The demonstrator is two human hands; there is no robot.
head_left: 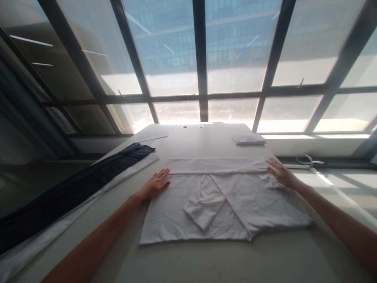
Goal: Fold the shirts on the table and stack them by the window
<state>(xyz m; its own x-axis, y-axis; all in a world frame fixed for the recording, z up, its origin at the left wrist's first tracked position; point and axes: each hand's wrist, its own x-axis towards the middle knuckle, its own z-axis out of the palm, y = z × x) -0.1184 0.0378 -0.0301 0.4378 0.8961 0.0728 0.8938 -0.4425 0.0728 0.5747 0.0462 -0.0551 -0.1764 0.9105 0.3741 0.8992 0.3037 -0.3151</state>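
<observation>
Dark-framed windows (235, 51) beyond white table (203, 144); curtain (32, 114) left, sunlit floor (350, 192) right

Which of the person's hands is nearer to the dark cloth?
Left. The left hand rests at the left edge of the white garment, to the right of the dark cloth; the right hand lies at the garment's opposite edge, farther away.

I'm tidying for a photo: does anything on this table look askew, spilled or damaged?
No spill or damage shows. The white garment looks slightly askew: its near edge kinks right of the middle, so the outline is uneven.
</observation>
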